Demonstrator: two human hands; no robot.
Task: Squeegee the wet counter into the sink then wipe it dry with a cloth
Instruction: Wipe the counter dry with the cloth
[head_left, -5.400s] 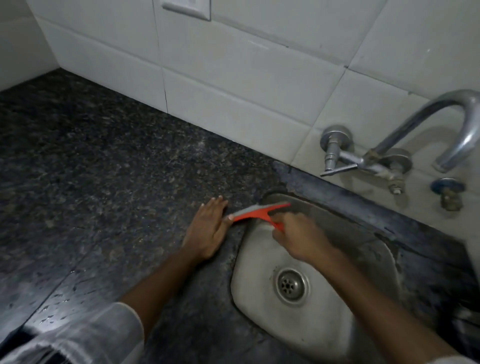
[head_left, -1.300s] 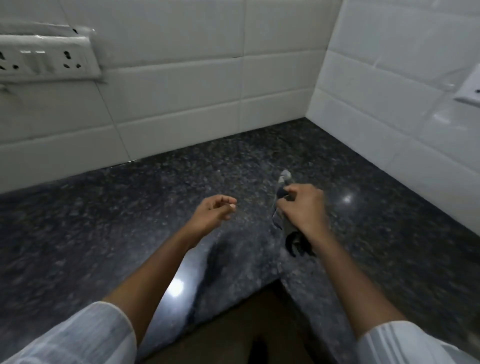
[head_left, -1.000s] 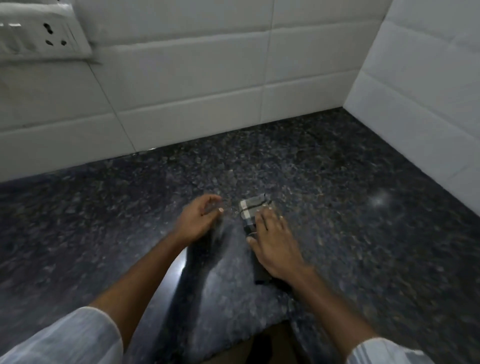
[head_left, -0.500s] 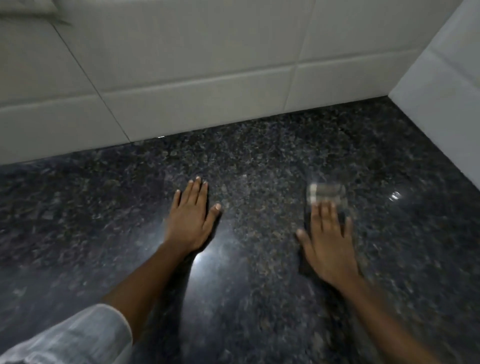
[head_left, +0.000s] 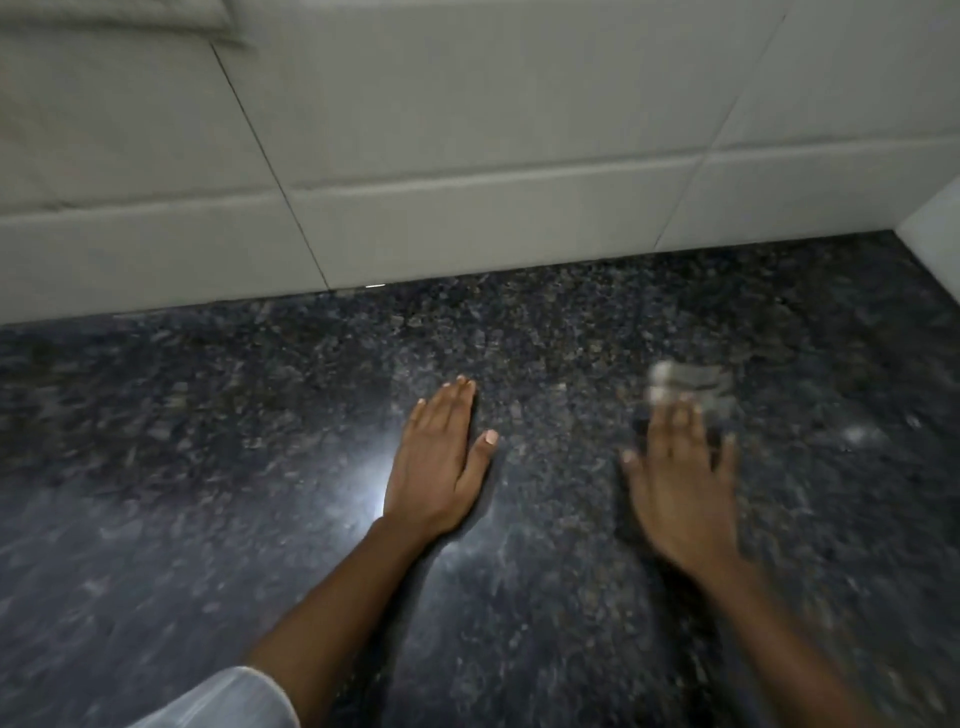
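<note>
Grey-and-white folded cloth (head_left: 691, 392), blurred, right of frame centre on speckled dark granite desk (head_left: 208, 467), pinned flat under right hand (head_left: 680, 493), fingers (head_left: 670, 431) spread. Left hand (head_left: 436, 467) pressed palm-down, fingers together, holding nothing. Likely risk: cloth slipping from under flat palm, leaving damp streaks.

No legible txt, no labels, brands, nos. or signs anywhere
</note>
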